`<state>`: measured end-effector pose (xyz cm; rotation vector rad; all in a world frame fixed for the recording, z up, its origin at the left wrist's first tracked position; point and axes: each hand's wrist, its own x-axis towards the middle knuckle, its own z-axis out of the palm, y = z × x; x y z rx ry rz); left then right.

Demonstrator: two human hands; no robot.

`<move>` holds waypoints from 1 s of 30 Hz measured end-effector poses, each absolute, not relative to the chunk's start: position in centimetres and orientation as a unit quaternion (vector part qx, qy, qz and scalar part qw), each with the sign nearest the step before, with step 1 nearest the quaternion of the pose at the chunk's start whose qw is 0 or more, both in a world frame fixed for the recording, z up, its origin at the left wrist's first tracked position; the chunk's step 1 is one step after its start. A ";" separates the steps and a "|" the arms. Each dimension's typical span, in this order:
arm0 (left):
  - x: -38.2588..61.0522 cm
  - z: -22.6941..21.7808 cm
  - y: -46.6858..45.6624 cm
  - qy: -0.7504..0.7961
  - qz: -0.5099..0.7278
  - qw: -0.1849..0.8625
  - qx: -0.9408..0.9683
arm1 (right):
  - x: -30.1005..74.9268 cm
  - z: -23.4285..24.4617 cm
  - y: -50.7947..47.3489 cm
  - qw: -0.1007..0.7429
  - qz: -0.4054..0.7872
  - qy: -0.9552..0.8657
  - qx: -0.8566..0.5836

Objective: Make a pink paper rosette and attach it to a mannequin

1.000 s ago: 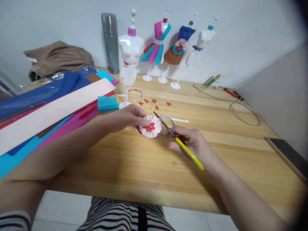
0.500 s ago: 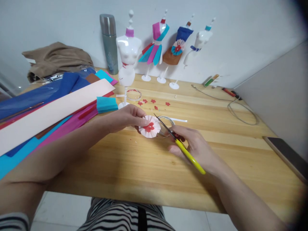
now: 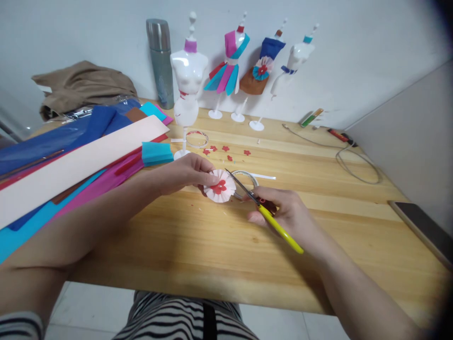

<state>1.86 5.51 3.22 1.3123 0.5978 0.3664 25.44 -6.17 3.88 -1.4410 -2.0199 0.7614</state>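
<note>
Between the thumb and fingers of my left hand (image 3: 198, 172) is a pleated pale pink paper rosette (image 3: 215, 192) with a red flower at its centre. My right hand (image 3: 279, 208) grips a pair of scissors (image 3: 262, 204) with yellow handles. Their blades point up and left, with the tips at the rosette's upper right edge. I cannot tell whether the blades touch the paper. Beneath the blades a roll of tape (image 3: 247, 179) lies on the table. Several small red paper flowers (image 3: 225, 148) are scattered beyond my hands.
A bare white mannequin (image 3: 189, 80) stands behind my left hand, with dressed mannequins (image 3: 231, 71) along the wall. Coloured crepe paper strips (image 3: 106, 151) cover the left side. A thermos (image 3: 161, 71) stands behind them. At right are a phone (image 3: 421, 231) and a cable (image 3: 354, 165).
The scissors and my right hand have shifted very slightly. My left hand holds the rosette in nearly the same place.
</note>
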 end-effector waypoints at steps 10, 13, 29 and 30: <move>1.9 4.1 5.1 0.274 0.180 0.771 0.546 | 26.3 3.0 -6.2 0.355 0.327 -0.711 -0.512; 2.0 3.9 5.1 0.272 0.201 0.787 0.516 | 26.1 2.8 -6.3 0.368 0.324 -0.719 -0.493; 3.8 3.2 2.3 0.272 0.383 0.828 0.307 | 22.9 1.0 -7.2 0.408 0.409 -0.648 -0.496; 3.9 3.2 2.1 0.267 0.386 0.829 0.304 | 22.6 0.9 -7.2 0.413 0.402 -0.647 -0.500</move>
